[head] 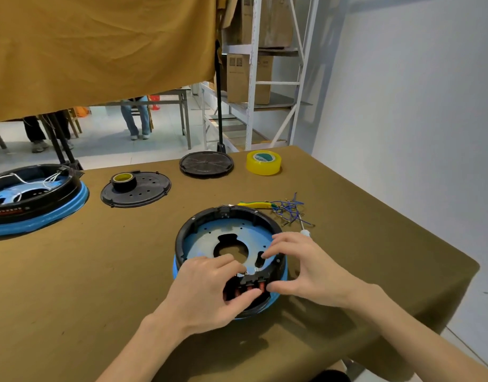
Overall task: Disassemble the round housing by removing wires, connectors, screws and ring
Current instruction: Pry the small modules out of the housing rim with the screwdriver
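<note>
- At the near edge of the olive-covered table (347,188), the round housing (229,260) sits directly in front of me, open side up, its black ring (182,238) seated on a blue base and the pale-blue inner plate (209,235) exposed.
- The relation that matters: the black connector block (251,279) with reddish terminals lies on the rim sector closest to my body, between my two hands, its long side running left to right along the rim.
- My left hand (209,288) curls over that near rim, fingers inside on the plate's edge, thumb pressing up at the block's outer face, a narrow pinch closing on it.
- My right hand (306,268) comes in from the right, fingers draped over the ring onto the plate, thumb stretched toward the block's right end; it grips the ring edge rather than the block, as far as I can tell.
- Both hands are about equally near; I judge the left has the better hold on the block, the right serving to steady the housing.
- Loose blue and yellow-green wires (281,209) lie already out, just beyond the housing's far right rim, next to a white-handled tool (303,230).
- Whether screws remain in the ring I cannot tell.
- Well apart at the far left, a second housing (33,199) still holds its white wiring.
</note>
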`<action>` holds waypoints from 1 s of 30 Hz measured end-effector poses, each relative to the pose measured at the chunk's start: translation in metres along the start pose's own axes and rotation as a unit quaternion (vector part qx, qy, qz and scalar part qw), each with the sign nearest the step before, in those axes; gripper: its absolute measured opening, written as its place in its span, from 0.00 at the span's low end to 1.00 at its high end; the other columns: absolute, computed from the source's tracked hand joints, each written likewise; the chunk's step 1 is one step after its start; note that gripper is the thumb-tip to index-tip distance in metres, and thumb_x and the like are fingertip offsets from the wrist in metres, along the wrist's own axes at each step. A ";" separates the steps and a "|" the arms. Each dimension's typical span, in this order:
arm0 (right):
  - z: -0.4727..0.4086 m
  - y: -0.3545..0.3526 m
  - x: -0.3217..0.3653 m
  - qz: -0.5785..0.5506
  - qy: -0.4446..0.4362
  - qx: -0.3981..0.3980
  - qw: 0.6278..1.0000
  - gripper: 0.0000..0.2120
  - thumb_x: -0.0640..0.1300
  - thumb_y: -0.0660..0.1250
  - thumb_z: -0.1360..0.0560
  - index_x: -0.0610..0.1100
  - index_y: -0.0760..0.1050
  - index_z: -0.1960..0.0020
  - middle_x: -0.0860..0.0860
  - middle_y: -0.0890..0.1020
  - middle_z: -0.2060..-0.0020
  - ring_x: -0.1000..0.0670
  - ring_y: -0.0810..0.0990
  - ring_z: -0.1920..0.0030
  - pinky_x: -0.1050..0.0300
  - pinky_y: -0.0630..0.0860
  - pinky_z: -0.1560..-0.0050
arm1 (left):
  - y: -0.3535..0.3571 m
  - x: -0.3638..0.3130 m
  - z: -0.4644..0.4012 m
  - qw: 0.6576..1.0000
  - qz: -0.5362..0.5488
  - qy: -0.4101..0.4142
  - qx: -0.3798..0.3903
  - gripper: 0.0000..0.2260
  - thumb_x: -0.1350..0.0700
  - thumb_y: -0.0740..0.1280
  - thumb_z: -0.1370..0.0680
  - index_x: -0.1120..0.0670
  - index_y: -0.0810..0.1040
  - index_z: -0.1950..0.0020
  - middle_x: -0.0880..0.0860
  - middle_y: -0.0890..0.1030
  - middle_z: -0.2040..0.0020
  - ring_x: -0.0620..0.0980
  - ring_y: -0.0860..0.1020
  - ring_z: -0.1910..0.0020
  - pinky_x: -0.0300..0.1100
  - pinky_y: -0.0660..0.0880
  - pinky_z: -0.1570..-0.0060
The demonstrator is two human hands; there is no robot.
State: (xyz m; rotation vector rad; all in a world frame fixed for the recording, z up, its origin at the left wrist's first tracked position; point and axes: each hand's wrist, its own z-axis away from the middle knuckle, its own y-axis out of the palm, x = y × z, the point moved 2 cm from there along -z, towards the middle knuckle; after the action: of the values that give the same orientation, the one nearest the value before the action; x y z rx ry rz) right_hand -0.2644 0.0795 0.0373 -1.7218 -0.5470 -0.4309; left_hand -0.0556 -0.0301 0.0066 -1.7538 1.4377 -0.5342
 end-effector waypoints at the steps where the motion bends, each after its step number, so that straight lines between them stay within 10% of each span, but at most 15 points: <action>1: -0.001 -0.004 -0.004 -0.051 0.015 -0.003 0.999 0.19 0.54 0.79 0.30 0.59 0.80 0.41 0.62 0.77 0.39 0.58 0.70 0.30 0.64 0.63 0.30 | 0.001 -0.001 -0.002 1.000 -0.002 -0.010 0.007 0.22 0.30 0.60 0.21 0.44 0.84 0.47 0.39 0.81 0.58 0.38 0.76 0.67 0.33 0.72 0.68; 6: -0.020 -0.027 -0.040 -0.023 0.174 -0.221 0.959 0.12 0.46 0.70 0.23 0.50 0.76 0.40 0.54 0.79 0.45 0.53 0.79 0.43 0.51 0.76 0.42 | 0.002 -0.002 -0.014 0.998 0.027 -0.056 0.031 0.21 0.28 0.61 0.22 0.37 0.82 0.39 0.35 0.79 0.47 0.38 0.78 0.65 0.35 0.76 0.67; 10: -0.036 -0.011 -0.066 0.206 0.362 -0.045 0.908 0.19 0.57 0.62 0.19 0.43 0.65 0.38 0.44 0.77 0.43 0.40 0.80 0.46 0.50 0.74 0.55 | 0.001 -0.004 -0.026 0.996 0.043 -0.074 0.037 0.22 0.27 0.61 0.22 0.37 0.84 0.39 0.34 0.82 0.49 0.33 0.79 0.59 0.28 0.75 0.63; 21: 0.014 -0.039 -0.064 -0.065 0.367 0.035 0.927 0.12 0.49 0.57 0.29 0.42 0.72 0.53 0.45 0.83 0.65 0.46 0.83 0.71 0.52 0.77 0.62 | 0.008 0.001 -0.030 0.996 0.036 -0.079 0.016 0.23 0.27 0.60 0.22 0.40 0.86 0.44 0.35 0.84 0.55 0.34 0.81 0.59 0.31 0.78 0.63; 25: 0.021 -0.036 -0.054 0.018 0.284 0.005 0.959 0.09 0.53 0.55 0.20 0.51 0.71 0.54 0.52 0.80 0.63 0.51 0.76 0.66 0.54 0.72 0.61 | 0.006 0.000 -0.031 0.995 0.039 -0.087 0.038 0.26 0.25 0.57 0.23 0.39 0.85 0.43 0.34 0.84 0.53 0.33 0.81 0.57 0.27 0.76 0.60; 30: 0.021 -0.019 -0.033 0.205 0.147 -0.065 0.965 0.30 0.75 0.42 0.24 0.53 0.66 0.63 0.52 0.74 0.73 0.52 0.72 0.70 0.56 0.65 0.68 | 0.006 0.003 -0.033 0.991 0.028 -0.104 0.083 0.28 0.23 0.54 0.25 0.37 0.83 0.41 0.34 0.83 0.52 0.34 0.81 0.53 0.31 0.77 0.58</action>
State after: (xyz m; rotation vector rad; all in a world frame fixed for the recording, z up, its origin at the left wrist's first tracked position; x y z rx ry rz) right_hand -0.3030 0.0988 0.0297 -1.7992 0.0571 -0.4188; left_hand -0.0832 -0.0436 0.0215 -1.5833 1.2554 -0.4163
